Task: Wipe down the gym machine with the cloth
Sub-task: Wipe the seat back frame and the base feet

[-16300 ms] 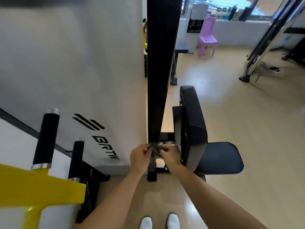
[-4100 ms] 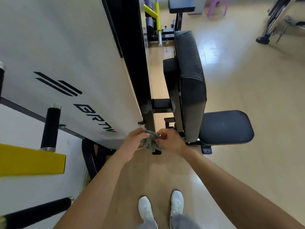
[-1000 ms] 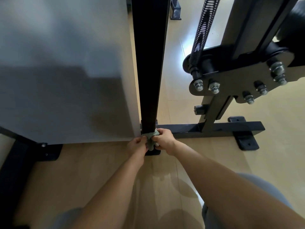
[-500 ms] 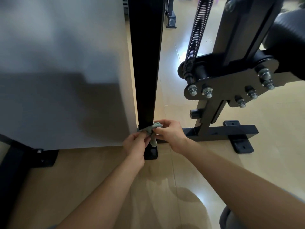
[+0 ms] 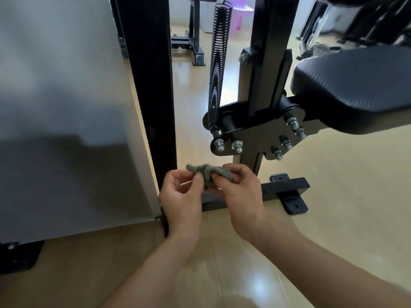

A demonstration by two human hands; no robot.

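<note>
A small grey-green cloth [image 5: 208, 172] is bunched between both my hands, low in front of the gym machine. My left hand [image 5: 181, 196] pinches its left end with fingers curled. My right hand [image 5: 239, 192] grips the right part. The cloth hangs free just right of the machine's black upright post [image 5: 153, 90], near its foot, and touches no part of the machine. To the right stand the black bolted bracket [image 5: 255, 134], a coil spring [image 5: 219, 63] and the padded black seat [image 5: 355, 85].
A large grey side panel [image 5: 66, 107] fills the left. A black base bar with a bolted foot plate [image 5: 289, 194] lies on the tan floor behind my right hand. Other machine frames and a purple chair [image 5: 242, 12] stand far back.
Both hands have lifted the cloth off the foot of the black post and drawn it rightward, away from the post. The view has dropped lower and closer to the bracket and seat.
</note>
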